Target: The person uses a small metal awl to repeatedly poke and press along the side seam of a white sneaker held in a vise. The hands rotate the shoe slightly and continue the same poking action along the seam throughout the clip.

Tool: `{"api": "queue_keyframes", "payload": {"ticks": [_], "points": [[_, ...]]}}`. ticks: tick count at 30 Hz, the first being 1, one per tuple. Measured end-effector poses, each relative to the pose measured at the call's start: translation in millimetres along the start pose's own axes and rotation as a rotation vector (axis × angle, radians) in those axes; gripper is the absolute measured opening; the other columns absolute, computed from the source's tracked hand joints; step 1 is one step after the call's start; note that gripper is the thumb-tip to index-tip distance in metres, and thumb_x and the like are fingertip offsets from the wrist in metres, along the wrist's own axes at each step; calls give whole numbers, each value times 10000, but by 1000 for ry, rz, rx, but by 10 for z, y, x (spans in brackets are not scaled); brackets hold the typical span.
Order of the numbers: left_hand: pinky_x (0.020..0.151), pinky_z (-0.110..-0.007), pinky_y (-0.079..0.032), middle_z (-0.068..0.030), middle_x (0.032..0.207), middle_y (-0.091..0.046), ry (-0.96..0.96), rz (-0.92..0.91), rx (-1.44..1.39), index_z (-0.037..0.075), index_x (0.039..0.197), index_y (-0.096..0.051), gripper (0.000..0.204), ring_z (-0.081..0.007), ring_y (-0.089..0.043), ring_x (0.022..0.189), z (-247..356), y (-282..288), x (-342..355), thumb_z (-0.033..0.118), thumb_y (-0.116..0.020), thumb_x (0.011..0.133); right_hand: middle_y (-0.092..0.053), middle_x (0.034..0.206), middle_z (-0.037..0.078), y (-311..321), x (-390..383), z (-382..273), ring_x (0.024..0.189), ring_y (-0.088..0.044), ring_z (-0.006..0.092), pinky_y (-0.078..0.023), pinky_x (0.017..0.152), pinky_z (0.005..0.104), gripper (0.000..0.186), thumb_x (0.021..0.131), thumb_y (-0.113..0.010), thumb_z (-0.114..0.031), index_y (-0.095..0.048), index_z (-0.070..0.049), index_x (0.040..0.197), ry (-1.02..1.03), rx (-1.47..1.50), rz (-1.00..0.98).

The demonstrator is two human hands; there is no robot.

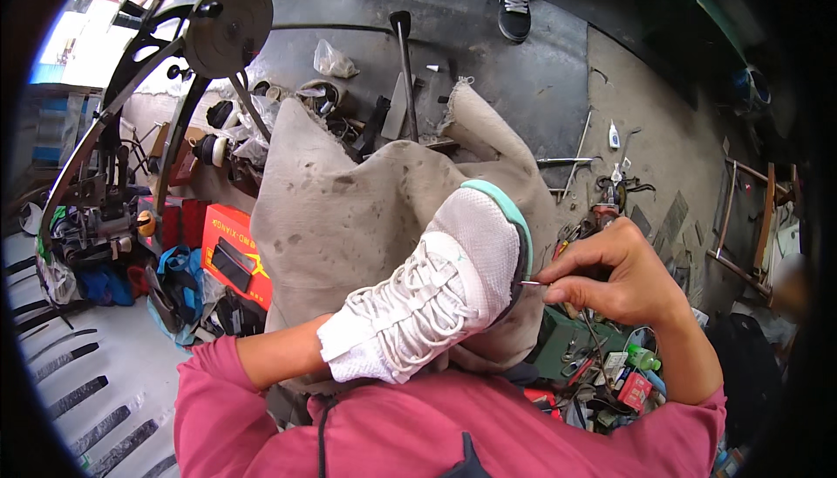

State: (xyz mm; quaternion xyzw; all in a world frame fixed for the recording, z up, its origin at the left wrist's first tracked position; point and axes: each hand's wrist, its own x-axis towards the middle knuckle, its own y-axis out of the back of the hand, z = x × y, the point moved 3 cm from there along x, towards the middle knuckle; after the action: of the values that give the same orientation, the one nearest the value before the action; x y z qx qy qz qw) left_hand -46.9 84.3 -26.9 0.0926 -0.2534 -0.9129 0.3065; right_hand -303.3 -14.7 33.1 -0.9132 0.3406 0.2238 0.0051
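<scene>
Right hand (621, 276): fingertips pinched on slim silvery metal tool (531, 283) beside white mesh sneaker (440, 277)
Left hand: hidden, can't tell
Scratch risk: pinch could slip

Red box (220, 277) near blue bag (177, 290).

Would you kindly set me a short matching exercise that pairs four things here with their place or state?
Things:
1. white lace-up sneaker
2. right hand
3. red box
4. stained beige cloth

Places or states:
A. pinching a thin metal tool
B. left of the cloth
C. spread beneath the sneaker
D. fitted over the left hand

Pairs: 1-D, 2-A, 3-B, 4-C
</scene>
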Motion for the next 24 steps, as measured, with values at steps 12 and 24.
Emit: {"api": "queue_keyframes", "payload": {"ticks": [12,24], "points": [[1302,-408,-248,-175,1669,-418,62,28,-10,78,1607,-459,560,-350,-355,1566,-124,5,163,212,-559,1072,-701,743,42,-88,176,-73,656,-660,69,-521,580,244,195,937,-837,-85,-684,28,897,-130,207,-24],[1262,-457,-317,-182,1567,-548,309,-47,8,54,1503,-586,532,-394,-474,1480,70,-149,-911,106,-634,975,-694,768,0,-215,271,192,666,-658,88,-498,600,248,206,955,-826,-179,-731,4,964,-30,321,-25]]}}
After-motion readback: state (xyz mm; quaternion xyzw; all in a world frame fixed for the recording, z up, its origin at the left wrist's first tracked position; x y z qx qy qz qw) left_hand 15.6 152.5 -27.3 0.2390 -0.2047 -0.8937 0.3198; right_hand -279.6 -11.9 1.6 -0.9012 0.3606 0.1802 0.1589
